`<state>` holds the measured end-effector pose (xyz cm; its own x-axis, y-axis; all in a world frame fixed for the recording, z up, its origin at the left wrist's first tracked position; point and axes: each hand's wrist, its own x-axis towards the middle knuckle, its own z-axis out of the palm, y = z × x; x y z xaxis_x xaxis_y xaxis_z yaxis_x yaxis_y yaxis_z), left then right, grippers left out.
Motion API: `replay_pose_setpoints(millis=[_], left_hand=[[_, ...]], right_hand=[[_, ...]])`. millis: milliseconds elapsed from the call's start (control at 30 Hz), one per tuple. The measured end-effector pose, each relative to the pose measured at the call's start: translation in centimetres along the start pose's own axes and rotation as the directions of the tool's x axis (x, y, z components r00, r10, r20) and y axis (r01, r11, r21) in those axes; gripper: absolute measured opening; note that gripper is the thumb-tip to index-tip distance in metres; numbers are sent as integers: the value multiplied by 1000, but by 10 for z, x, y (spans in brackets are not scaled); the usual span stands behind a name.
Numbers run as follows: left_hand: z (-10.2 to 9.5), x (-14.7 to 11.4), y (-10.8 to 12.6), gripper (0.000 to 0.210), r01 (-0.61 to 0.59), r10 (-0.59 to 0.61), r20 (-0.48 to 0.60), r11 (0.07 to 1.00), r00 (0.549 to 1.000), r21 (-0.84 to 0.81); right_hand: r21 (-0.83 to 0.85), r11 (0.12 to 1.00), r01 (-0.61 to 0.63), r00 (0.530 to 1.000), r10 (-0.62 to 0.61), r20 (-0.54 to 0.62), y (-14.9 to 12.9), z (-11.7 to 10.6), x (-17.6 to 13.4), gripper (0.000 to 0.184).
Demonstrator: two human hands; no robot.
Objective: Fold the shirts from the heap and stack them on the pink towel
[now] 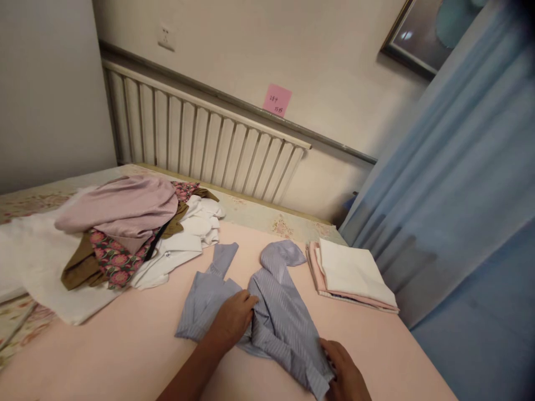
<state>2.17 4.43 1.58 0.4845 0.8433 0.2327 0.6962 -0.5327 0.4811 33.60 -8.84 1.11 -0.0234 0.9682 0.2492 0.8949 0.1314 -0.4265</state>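
Note:
A blue-grey striped shirt [284, 306] lies partly folded on the pink cloth, one sleeve bent over near the top and another part of it spread out to the left. My left hand [234, 317] rests on the middle of the shirt, its fingers closed on a fold of the fabric. At the lower right edge, my right hand [345, 370] has its fingers curled around the hem or edge of the shirt. The tips of the right fingers are partly hidden under the fabric.
To the left lies a loose heap of clothes [125, 206], mauve, floral, brown and white. A neat folded stack [355, 273] sits at the right, near a blue curtain [451, 167]. Behind the bed stand a radiator [200, 133] and a wall with a pink note [277, 100].

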Motion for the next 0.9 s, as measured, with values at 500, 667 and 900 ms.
replay_pose_setpoints(millis=[500, 667, 900], left_hand=[[1, -17, -3, 25, 125, -132, -84, 989, 988, -84], [8, -46, 15, 28, 197, -226, -120, 956, 967, -217], [-28, -80, 82, 15, 172, -365, -270, 822, 891, -543]], right_hand=[[109, 991, -71, 997, 68, 33, -7, -4, -18, 28], [352, 875, -332, 938, 346, 26, -6, -21, -12, 32], [688, 662, -299, 873, 481, -83, -25, -81, -11, 27]])
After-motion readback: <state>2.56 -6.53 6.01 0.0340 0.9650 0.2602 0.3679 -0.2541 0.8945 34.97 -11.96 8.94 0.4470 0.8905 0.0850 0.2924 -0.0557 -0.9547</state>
